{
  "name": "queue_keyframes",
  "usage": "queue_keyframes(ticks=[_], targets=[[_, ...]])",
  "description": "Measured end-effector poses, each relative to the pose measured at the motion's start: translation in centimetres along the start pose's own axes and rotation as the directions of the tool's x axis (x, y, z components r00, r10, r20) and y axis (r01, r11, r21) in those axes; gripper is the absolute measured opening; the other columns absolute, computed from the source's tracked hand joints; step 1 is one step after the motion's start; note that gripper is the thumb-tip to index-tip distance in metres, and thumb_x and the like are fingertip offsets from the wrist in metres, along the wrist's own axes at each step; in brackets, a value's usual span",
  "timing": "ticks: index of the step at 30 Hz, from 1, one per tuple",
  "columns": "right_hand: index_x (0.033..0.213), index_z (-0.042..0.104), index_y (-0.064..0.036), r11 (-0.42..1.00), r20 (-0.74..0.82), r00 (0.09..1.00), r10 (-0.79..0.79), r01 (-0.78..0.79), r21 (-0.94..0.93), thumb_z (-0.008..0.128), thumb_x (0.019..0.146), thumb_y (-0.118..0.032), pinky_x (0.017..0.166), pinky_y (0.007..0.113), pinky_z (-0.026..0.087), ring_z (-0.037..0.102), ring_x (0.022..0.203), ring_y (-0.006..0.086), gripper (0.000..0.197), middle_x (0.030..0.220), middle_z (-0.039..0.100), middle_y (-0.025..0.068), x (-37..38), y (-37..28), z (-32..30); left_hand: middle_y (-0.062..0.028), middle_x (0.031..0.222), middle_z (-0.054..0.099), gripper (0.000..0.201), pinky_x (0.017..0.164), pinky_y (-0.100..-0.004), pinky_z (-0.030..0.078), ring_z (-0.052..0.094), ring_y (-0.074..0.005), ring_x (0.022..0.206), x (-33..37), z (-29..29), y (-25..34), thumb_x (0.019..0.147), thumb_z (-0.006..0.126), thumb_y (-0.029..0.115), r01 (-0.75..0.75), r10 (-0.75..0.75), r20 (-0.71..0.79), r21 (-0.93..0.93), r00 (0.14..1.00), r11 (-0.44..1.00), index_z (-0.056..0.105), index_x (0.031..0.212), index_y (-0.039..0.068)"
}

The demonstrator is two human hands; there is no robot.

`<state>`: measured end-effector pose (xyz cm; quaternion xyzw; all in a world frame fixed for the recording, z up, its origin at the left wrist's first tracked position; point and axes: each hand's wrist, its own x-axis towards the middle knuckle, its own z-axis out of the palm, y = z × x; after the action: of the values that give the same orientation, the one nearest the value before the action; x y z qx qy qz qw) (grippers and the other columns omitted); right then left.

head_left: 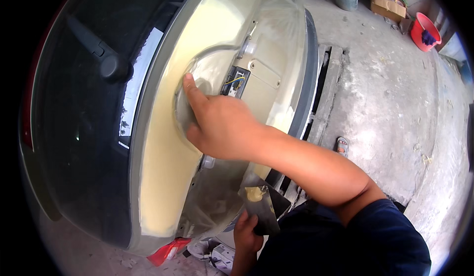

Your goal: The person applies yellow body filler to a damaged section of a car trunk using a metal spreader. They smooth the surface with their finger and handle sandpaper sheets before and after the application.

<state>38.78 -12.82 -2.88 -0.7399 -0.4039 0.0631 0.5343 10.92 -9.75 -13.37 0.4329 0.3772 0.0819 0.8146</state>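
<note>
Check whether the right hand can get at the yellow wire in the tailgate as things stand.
Probably yes: the right hand is at the tailgate, near the yellow wire, and nothing visible covers that wire in its black housing.

Yellow-filled tailgate, daubed board

The tailgate [264, 101] is dull greyish beige. A broad band of smooth, pale-yellow filler [165, 182] runs along its window edge, wide toward both ends and narrow beside the curved recess [217, 65] at mid-panel. The right hand [224, 125] spans the recess, its index fingertip at the rim; contact cannot be told. Beyond the tailgate's lower edge, the left hand [247, 236] grips a flat, dark board [266, 219], tilted, with a yellowish dab [255, 193] near its upper end.
</note>
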Motion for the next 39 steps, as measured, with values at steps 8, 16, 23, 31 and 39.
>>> queue_keyframes(ticks=[8, 16, 23, 31, 39], targets=[[0.136, 0.015, 0.0209, 0.906, -0.161, 0.986, 0.046, 0.027, 0.422, 0.055, 0.077, -0.007, 0.064, 0.035, 0.049, 0.062, 0.066, 0.0314, 0.076, 0.072, 0.060, 0.0168, 1.1, 0.4, 0.7, -0.0152, 0.125, 0.057, 0.042, 0.099, -0.0400, 0.043, 0.057, -0.0259, 0.111, 0.2, 0.4, 0.1, 0.091, 0.048, 0.002, -0.004, 0.003, 0.018, 0.008, 1.000, 1.000, 0.044, 0.133, -0.005], [0.139, 0.009, 0.0194, 0.861, -0.093, 0.995, -0.020, 0.065, 0.504, 0.055, 0.079, -0.005, 0.063, 0.032, 0.048, 0.060, 0.064, 0.0241, 0.079, 0.072, 0.059, 0.0126, 0.0, 0.9, -0.3, -0.0157, 0.124, 0.057, 0.043, 0.100, -0.0404, 0.043, 0.057, -0.0262, 0.112, 0.3, -0.1, 0.0, 0.091, 0.048, 0.002, 0.004, -0.004, 0.014, 0.014, 1.000, 1.000, 0.044, 0.133, -0.004], [0.139, 0.007, 0.0187, 0.779, -0.068, 0.997, 0.048, 0.006, 0.627, 0.055, 0.080, -0.005, 0.064, 0.031, 0.048, 0.061, 0.067, 0.0224, 0.080, 0.072, 0.059, 0.0125, 0.6, -0.2, 0.4, -0.0157, 0.126, 0.056, 0.044, 0.101, -0.0408, 0.042, 0.056, -0.0265, 0.113, 0.3, 0.0, 0.2, 0.091, 0.047, 0.001, 0.021, -0.021, 0.013, 0.014, 1.000, 1.000, 0.043, 0.134, -0.004], [0.140, 0.005, 0.0174, 0.757, 0.093, 0.994, -0.065, -0.012, 0.653, 0.056, 0.078, -0.005, 0.063, 0.031, 0.048, 0.060, 0.063, 0.0233, 0.083, 0.070, 0.058, 0.0125, -0.8, -1.3, 0.7, -0.0157, 0.127, 0.055, 0.044, 0.100, -0.0405, 0.042, 0.055, -0.0267, 0.115, 0.3, -0.2, -0.1, 0.091, 0.048, 0.003, 0.023, -0.024, 0.025, 0.018, 0.999, 1.000, 0.042, 0.134, -0.005], [0.141, 0.003, 0.0151, 0.782, 0.114, 0.984, -0.138, 0.037, 0.622, 0.055, 0.076, -0.005, 0.059, 0.034, 0.046, 0.058, 0.059, 0.0255, 0.085, 0.066, 0.057, 0.0119, -1.6, -1.1, 1.7, -0.0160, 0.129, 0.053, 0.048, 0.103, -0.0405, 0.039, 0.052, -0.0273, 0.119, 0.2, -0.3, -0.3, 0.089, 0.043, 0.001, 0.067, -0.067, 0.038, 0.023, 0.997, 0.998, 0.039, 0.136, -0.005]])
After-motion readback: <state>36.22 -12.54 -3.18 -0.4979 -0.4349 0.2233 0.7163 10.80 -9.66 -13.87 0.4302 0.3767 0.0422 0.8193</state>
